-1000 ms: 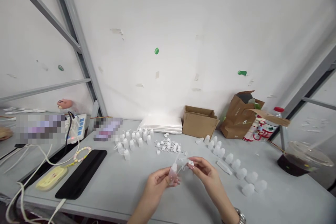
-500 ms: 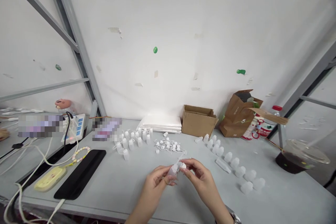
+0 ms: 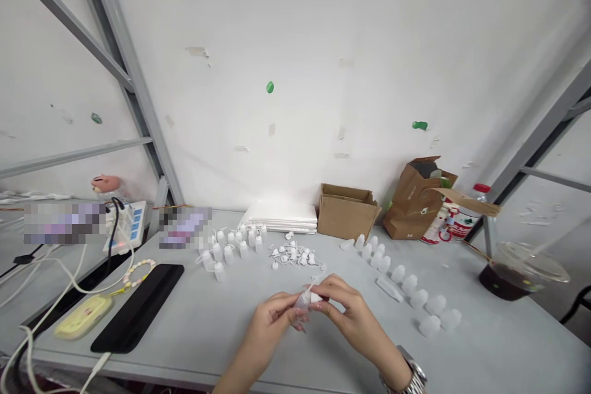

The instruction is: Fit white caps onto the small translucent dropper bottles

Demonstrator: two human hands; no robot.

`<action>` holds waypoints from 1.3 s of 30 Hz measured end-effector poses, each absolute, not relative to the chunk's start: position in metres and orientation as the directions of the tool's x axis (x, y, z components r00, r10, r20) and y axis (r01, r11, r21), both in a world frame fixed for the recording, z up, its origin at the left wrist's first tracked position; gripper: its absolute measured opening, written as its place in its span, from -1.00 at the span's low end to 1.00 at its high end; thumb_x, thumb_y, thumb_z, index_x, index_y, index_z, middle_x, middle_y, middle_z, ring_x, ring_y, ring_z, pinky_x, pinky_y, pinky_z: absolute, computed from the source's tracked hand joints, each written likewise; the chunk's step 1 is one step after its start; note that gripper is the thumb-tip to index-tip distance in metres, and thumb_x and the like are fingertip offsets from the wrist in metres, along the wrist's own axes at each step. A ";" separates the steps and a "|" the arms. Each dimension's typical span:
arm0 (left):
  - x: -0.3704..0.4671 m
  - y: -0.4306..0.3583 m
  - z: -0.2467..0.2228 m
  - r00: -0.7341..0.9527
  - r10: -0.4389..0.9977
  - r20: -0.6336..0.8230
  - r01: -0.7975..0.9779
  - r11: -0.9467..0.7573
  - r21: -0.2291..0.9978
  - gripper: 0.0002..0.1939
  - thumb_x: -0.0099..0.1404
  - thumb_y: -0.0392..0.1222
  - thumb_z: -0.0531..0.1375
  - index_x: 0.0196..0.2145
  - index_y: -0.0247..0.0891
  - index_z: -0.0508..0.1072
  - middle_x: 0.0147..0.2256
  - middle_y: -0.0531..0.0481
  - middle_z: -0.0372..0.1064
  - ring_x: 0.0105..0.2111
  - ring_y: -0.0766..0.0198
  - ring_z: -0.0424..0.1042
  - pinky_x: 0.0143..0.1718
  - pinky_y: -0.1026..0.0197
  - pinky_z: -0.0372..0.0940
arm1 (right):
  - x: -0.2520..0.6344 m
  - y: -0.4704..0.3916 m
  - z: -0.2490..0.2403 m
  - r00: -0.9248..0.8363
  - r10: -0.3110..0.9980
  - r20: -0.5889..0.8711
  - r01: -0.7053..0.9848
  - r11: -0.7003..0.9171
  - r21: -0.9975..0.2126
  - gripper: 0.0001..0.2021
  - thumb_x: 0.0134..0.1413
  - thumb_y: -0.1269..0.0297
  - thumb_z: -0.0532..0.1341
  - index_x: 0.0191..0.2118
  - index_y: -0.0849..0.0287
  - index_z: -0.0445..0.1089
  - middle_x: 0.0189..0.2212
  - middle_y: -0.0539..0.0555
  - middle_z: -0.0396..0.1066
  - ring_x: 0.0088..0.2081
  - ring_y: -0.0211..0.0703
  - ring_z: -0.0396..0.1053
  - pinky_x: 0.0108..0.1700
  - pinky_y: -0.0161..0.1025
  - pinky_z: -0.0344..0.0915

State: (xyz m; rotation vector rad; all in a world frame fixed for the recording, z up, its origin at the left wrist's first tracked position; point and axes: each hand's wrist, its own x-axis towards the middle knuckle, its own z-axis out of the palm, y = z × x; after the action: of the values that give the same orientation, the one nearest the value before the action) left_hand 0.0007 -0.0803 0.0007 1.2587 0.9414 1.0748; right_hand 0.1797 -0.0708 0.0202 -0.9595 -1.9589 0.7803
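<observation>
Close to the table's front edge, my left hand (image 3: 270,323) is closed round a small translucent squeeze bottle (image 3: 301,302), tilted to the right. My right hand (image 3: 346,308) pinches a white cap (image 3: 316,298) against the bottle's top; a thin strap rises from it. Whether the cap is seated, I cannot tell. Beyond my hands lies a loose pile of white caps with straps (image 3: 295,253). Several capped bottles (image 3: 228,252) stand to the left of the pile. On the right, a row of bottles without caps (image 3: 409,284) stands, with one bottle (image 3: 388,289) lying on its side.
At the back are a stack of white sheets (image 3: 279,220), an open cardboard box (image 3: 346,215) and a brown paper bag (image 3: 410,203). A drink cup (image 3: 512,271) stands far right. A black slab (image 3: 138,308), a yellow device (image 3: 83,316) and cables lie left.
My right hand has moved left and brought the white cap against the bottle's top. The gap between my hands has closed. The whole view has shifted slightly.
</observation>
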 end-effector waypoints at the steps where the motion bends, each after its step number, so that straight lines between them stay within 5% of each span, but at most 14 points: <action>1: 0.000 -0.081 0.002 0.276 0.961 0.027 -0.081 -0.005 0.997 -0.74 0.06 -0.06 0.20 -0.31 -0.17 0.57 -0.48 -0.04 0.37 -0.50 0.27 0.35 -0.41 0.20 0.34 | 0.180 -0.071 0.023 -0.411 0.831 0.374 0.339 0.520 -0.784 -0.81 0.14 0.24 0.11 -0.18 0.05 0.43 -0.36 0.07 0.38 -0.28 -0.16 0.33 -0.22 -0.24 0.29; 10: -0.007 -0.083 0.013 0.356 0.933 0.042 -0.011 -0.040 0.999 -0.74 0.12 -0.14 0.15 -0.22 -0.12 0.53 -0.45 -0.02 0.30 -0.48 0.30 0.28 -0.44 0.27 0.28 | 0.184 -0.071 0.038 -0.455 0.837 0.305 0.399 0.497 -0.770 -0.90 0.10 0.24 0.15 -0.34 0.13 0.34 -0.42 0.00 0.36 -0.34 -0.21 0.32 -0.25 -0.29 0.27; 15: -0.006 -0.083 0.013 0.358 0.933 0.030 0.070 -0.059 0.996 -0.61 0.03 -0.26 0.22 -0.13 -0.02 0.46 -0.36 0.02 0.27 -0.30 0.23 0.29 -0.27 0.25 0.27 | 0.188 -0.068 0.051 -0.587 0.730 0.349 0.459 0.656 -0.600 -0.87 0.17 0.32 0.06 -0.33 0.12 0.34 -0.41 0.03 0.36 -0.31 -0.18 0.29 -0.27 -0.26 0.26; 20: -0.005 -0.078 0.005 0.314 0.948 0.041 0.166 -0.098 0.981 -0.62 0.05 -0.31 0.16 -0.14 -0.06 0.47 -0.41 0.04 0.28 -0.37 0.28 0.30 -0.28 0.25 0.26 | 0.186 -0.063 0.054 -0.709 0.618 0.340 0.449 0.767 -0.457 -0.82 0.18 0.41 0.01 -0.31 0.14 0.35 -0.42 0.06 0.36 -0.28 -0.14 0.28 -0.25 -0.22 0.26; 29: 0.002 -0.075 -0.017 0.196 0.954 0.227 0.246 -0.272 0.930 -0.62 0.14 -0.34 0.03 -0.13 -0.09 0.46 -0.34 -0.01 0.34 -0.34 0.28 0.37 -0.29 0.25 0.33 | 0.184 -0.052 0.025 -0.657 0.659 0.365 0.592 0.752 -0.291 -0.82 0.22 0.36 -0.01 -0.38 0.21 0.26 -0.44 0.08 0.31 -0.38 -0.16 0.25 -0.36 -0.23 0.26; 39: -0.004 -0.078 -0.013 0.233 0.946 0.226 0.270 -0.287 0.919 -0.60 0.15 -0.35 0.05 -0.10 -0.04 0.43 -0.30 0.02 0.39 -0.27 0.30 0.38 -0.24 0.28 0.33 | 0.186 -0.057 0.039 -0.703 0.615 0.356 0.523 0.787 -0.328 -0.83 0.21 0.44 -0.02 -0.34 0.19 0.28 -0.43 0.07 0.31 -0.33 -0.16 0.26 -0.30 -0.24 0.27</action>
State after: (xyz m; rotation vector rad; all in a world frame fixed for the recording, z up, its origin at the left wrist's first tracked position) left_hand -0.0039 -0.0777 -0.0127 1.7209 1.1358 1.0836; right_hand 0.1863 -0.0572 0.0387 -0.8541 -2.5252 0.2794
